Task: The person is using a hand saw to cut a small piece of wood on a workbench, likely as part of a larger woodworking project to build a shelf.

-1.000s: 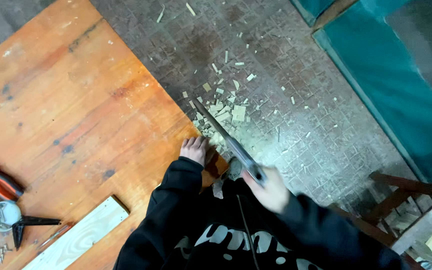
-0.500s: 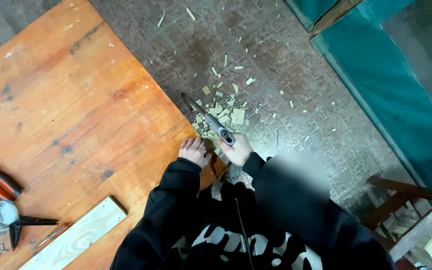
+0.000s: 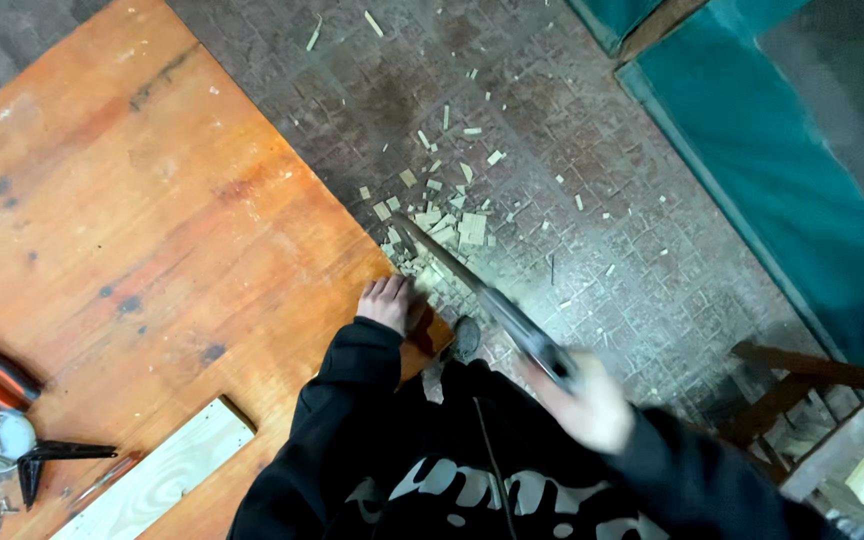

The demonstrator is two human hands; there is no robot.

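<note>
**Saw pulled back, holding hand close to the cut**

The right hand (image 3: 592,405) is wrapping closed around the handle of the long grey-bladed hand saw (image 3: 482,295), though motion blur is hiding how the fingers sit. The blade is running up and to the left from that fist, its tip lying over the near right edge of the worn orange wooden tabletop (image 3: 152,230). The left hand (image 3: 387,303) is pressing flat, fingers curled, on a small wooden piece at that edge; the piece itself is mostly hidden under the hand.

The risk, as I judge it, is lying in how near the left fingers are sitting to the blade line: a jump of the teeth out of the cut could be running them across the knuckles. A loosely pinned piece could also be twisting and binding the blade.

Pale wood offcuts (image 3: 452,225) are littering the dark patterned floor (image 3: 602,200) just beyond the edge.

Compared with half a second ago, the right hand is now drawn back toward the body and the saw is showing more length, while the left hand is keeping its place.
</note>
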